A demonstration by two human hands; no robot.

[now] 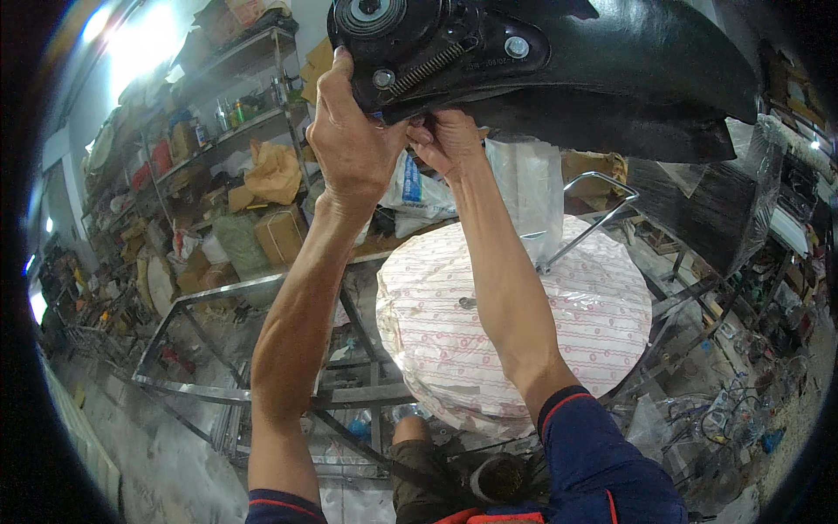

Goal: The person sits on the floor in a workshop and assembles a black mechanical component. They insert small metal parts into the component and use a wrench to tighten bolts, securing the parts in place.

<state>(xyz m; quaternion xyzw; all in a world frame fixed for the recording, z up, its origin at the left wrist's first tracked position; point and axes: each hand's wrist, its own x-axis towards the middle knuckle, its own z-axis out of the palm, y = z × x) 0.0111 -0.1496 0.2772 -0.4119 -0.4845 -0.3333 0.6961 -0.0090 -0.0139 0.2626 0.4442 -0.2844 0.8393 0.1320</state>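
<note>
Held up at the top of the head view is a black metal mechanism (484, 65) with a flat spiral spring (371, 13), a stretched coil spring (428, 68) and a silver bolt (517, 46). A large curved black panel (637, 61) adjoins it on the right. My left hand (349, 144) grips the mechanism's lower left edge, thumb up along its side and the other fingers mostly hidden. Just below the lower edge, my right hand (456, 144) has its fingers curled in near the left one; what they hold, if anything, is hidden.
Below my forearms lies a round, patterned white-covered top (515, 323) with a bent metal rod (624, 203) beside it. A metal frame (209, 293) extends left. Cluttered shelves (249, 118) stand at the back left. A black box-like object (698, 201) sits at the right, above scattered debris and cables (724, 410).
</note>
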